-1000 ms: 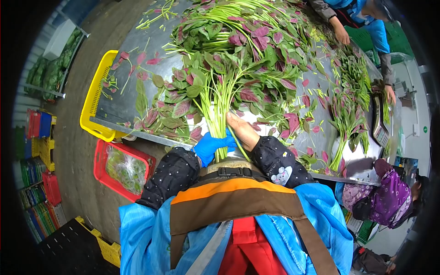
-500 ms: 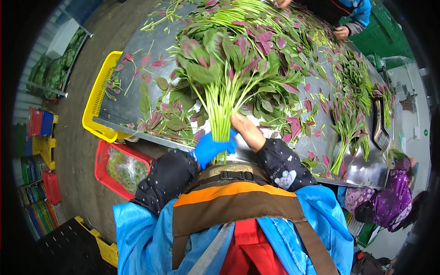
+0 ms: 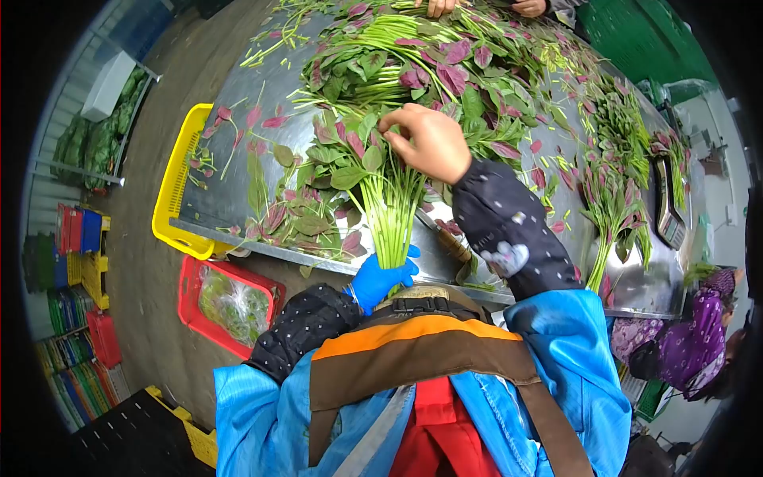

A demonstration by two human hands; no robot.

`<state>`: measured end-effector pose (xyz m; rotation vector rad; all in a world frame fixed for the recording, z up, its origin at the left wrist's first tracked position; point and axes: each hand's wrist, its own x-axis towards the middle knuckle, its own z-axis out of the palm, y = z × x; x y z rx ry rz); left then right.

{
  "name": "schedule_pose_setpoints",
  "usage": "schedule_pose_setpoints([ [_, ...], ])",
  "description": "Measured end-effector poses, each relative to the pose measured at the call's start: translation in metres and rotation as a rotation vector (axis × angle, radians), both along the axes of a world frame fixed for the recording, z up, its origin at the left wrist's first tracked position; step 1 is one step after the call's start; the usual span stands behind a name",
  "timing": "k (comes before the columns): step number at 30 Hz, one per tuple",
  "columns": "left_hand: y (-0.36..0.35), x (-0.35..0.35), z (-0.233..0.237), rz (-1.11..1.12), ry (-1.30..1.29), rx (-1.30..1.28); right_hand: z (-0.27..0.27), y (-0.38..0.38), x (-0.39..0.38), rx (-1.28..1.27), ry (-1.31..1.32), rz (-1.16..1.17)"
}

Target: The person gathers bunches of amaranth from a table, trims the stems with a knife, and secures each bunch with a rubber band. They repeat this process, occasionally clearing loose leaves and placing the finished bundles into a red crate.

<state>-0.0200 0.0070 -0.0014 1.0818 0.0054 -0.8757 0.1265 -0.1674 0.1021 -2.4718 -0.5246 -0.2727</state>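
Note:
My left hand (image 3: 381,278), in a blue glove, is closed round the lower stems of a bunch of leafy greens (image 3: 389,211) with green and purple leaves. The bunch stands with its leaves away from me, over the table's near edge. My bare right hand (image 3: 429,141) is at the right side of its leaves, fingers curled in a pinch; what lies between the fingertips is hidden. Beyond it, a big heap of the same greens (image 3: 373,52) covers the metal table (image 3: 230,191). Loose leaves (image 3: 306,219) lie to the left of the bunch.
A yellow crate (image 3: 176,187) stands at the table's left edge, with a red crate (image 3: 230,306) holding bagged greens below. Trimmed bunches (image 3: 616,203) and a scale (image 3: 670,230) lie right. Another person's hands (image 3: 528,7) are at the far side; a person in purple (image 3: 691,342) is right.
My right hand has moved from the stems up to the leaves of the bunch. The bunch looks slimmer, and a brown handle-like object now shows by the table edge.

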Motion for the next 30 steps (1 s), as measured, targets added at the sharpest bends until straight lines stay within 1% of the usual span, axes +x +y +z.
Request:
schedule_pose_setpoints([
  [3, 0.001, 0.000, 0.001, 0.008, -0.050, -0.001, -0.023, 0.007, 0.017, -0.215, 0.070, -0.043],
  [7, 0.003, 0.000, -0.001, 0.024, -0.057, -0.002, -0.047, 0.001, 0.023, -0.342, 0.092, -0.123],
  [11, 0.001, -0.001, 0.001, 0.032, -0.047, -0.007, -0.031, 0.010, 0.020, -0.428, 0.241, -0.166],
  [12, 0.001, -0.001, 0.001, 0.032, -0.051, -0.009, -0.037, 0.011, 0.023, -0.438, 0.222, -0.173],
  [15, 0.002, 0.001, 0.002, 0.023, -0.061, -0.016, -0.041, 0.008, 0.027, -0.293, 0.250, -0.193],
  [16, 0.003, 0.001, -0.001, 0.024, -0.059, -0.022, -0.040, 0.004, 0.028, -0.139, 0.273, -0.214],
  [17, 0.004, 0.001, -0.003, 0.026, -0.055, -0.027, -0.038, -0.003, 0.030, 0.043, 0.240, -0.219],
  [19, 0.004, 0.002, -0.001, 0.031, -0.022, -0.013, -0.026, -0.019, 0.025, 0.784, 0.340, -0.216],
  [20, 0.004, 0.002, 0.001, 0.040, -0.006, -0.009, -0.008, -0.033, 0.016, 1.034, 0.525, -0.123],
  [21, 0.004, 0.002, 0.002, 0.048, 0.000, -0.002, 0.001, -0.052, 0.001, 1.029, 0.627, -0.001],
  [22, 0.004, 0.003, 0.002, 0.053, 0.003, 0.006, 0.010, -0.071, -0.014, 1.014, 0.729, 0.119],
  [23, 0.004, 0.003, 0.002, 0.056, 0.006, 0.013, 0.012, -0.086, -0.029, 0.744, 0.734, 0.257],
  [25, 0.004, 0.003, -0.004, 0.076, 0.004, -0.007, 0.004, -0.090, -0.054, 0.125, 0.986, 0.352],
  [26, 0.005, 0.003, -0.007, 0.071, 0.002, -0.019, -0.007, -0.088, -0.066, -0.103, 0.828, 0.305],
  [27, 0.012, -0.001, -0.006, 0.124, 0.000, 0.055, -0.023, -0.080, -0.079, -0.325, 0.666, 0.231],
  [28, -0.001, 0.001, -0.004, 0.061, -0.022, 0.089, -0.047, -0.062, -0.098, 0.408, 0.917, 0.054],
  [29, 0.000, 0.003, -0.002, -0.006, -0.095, 0.103, -0.056, -0.038, -0.109, 0.826, 1.037, 0.036],
  [30, -0.002, 0.004, 0.017, -0.064, -0.086, 0.145, -0.069, -0.003, -0.115, 1.325, 0.944, 0.141],
])
